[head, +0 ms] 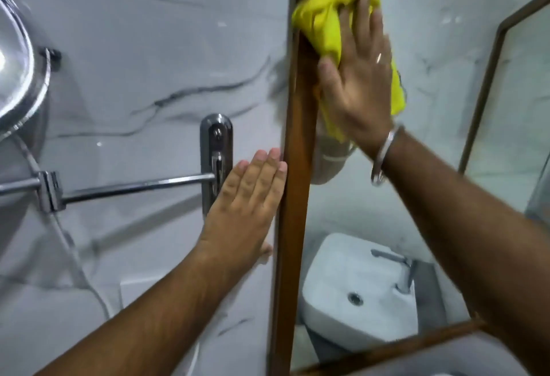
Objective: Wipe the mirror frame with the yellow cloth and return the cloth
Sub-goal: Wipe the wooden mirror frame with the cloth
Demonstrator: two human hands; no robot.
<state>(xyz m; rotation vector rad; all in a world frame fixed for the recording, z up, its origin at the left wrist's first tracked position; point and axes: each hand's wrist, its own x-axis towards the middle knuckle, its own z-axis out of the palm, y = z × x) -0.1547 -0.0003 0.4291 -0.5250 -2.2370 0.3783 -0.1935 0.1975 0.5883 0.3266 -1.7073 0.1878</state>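
Observation:
The mirror's brown wooden frame (293, 203) runs down the middle of the head view, with a lower rail at the bottom right. My right hand (357, 84) presses the crumpled yellow cloth (324, 18) flat against the upper part of the frame's left upright and the glass beside it. A steel bangle sits on that wrist. My left hand (247, 197) lies flat, fingers together, on the marble wall, its fingertips touching the frame's outer edge lower down. It holds nothing.
A chrome wall bracket (216, 152) with a swing arm (134, 186) and a round shaving mirror (18, 78) stands left of the frame. The mirror glass reflects a white basin (351, 286) and tap. White marble tiles cover the wall.

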